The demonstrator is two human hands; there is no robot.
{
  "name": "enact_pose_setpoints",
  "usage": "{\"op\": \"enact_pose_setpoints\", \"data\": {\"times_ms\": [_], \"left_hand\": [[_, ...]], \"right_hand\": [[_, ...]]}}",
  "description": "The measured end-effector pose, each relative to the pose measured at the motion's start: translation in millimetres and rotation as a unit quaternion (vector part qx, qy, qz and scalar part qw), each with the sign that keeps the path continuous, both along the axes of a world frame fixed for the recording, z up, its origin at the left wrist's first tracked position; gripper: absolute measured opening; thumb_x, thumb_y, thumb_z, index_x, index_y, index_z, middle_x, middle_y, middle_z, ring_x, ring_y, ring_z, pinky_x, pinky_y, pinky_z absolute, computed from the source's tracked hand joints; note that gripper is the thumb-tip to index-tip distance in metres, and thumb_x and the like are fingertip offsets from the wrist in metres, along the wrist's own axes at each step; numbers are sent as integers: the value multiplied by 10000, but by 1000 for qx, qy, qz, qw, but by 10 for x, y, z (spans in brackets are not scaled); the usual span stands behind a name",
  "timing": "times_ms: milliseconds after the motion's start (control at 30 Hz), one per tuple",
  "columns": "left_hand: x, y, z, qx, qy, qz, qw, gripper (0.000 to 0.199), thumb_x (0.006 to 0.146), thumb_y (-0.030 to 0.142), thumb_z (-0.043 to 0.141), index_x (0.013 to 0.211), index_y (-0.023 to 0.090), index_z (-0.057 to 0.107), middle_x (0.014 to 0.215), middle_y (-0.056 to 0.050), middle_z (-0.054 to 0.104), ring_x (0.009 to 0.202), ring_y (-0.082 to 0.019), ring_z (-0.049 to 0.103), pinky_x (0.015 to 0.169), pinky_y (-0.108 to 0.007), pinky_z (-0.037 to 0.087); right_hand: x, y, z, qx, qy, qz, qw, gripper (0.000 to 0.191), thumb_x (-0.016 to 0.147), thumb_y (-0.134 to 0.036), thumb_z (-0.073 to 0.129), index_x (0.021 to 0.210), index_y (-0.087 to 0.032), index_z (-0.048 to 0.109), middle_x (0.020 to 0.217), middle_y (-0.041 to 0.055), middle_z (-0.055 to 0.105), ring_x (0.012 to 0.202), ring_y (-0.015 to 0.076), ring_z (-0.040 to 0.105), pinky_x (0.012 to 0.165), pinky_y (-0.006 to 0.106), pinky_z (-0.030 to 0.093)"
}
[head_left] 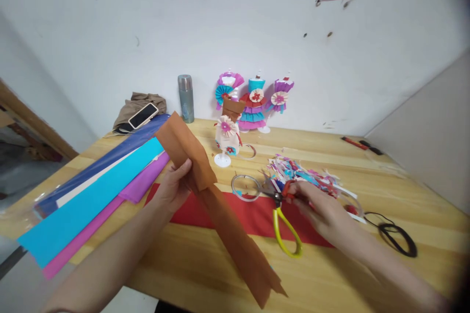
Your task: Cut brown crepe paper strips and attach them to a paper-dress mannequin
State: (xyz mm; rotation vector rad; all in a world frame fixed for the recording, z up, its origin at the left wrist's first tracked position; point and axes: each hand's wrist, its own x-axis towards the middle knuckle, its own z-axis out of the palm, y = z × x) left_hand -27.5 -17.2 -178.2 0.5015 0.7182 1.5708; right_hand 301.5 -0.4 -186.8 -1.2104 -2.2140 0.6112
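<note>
My left hand (176, 183) grips a folded strip of brown crepe paper (231, 230), thumb on top. Its loose end hangs down to the right, with a ragged tip near the table's front edge. My right hand (312, 203) is closed on a pair of scissors (279, 198), around the red handle. The yellow handle swings free below, and the blades point left, apart from the brown paper. Underneath lies a red paper strip (257, 215). Close to the blades is a ring of clear tape (232, 187). Beyond stands a small dress form (226, 129) in brown and cream paper.
Blue paper (106, 190) and purple paper (137, 186) lie left. A phone (143, 116) rests by a brown cloth; a flask (186, 99) stands behind. Paper scraps (304, 173) are heaped right, near a black cord (400, 239). More dressed forms (253, 117) stand by the wall.
</note>
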Motion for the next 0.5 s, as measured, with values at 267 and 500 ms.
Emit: {"op": "enact_pose_setpoints", "data": {"times_ms": [267, 500], "left_hand": [[-7, -9, 114, 15, 82, 40, 996, 264, 625, 257, 866, 827, 162, 725, 820, -16, 766, 703, -163, 711, 659, -239, 566], [-1, 131, 332, 67, 143, 106, 982, 345, 600, 293, 876, 879, 150, 731, 931, -70, 772, 902, -244, 720, 788, -302, 563]], "right_hand": [[-394, -27, 37, -314, 315, 182, 877, 563, 663, -642, 701, 1021, -261, 496, 950, 59, 542, 889, 240, 588, 847, 401, 478], [-808, 138, 35, -232, 283, 231, 902, 619, 661, -779, 639, 864, -232, 432, 718, -30, 408, 603, 119, 360, 563, 274, 351]]}}
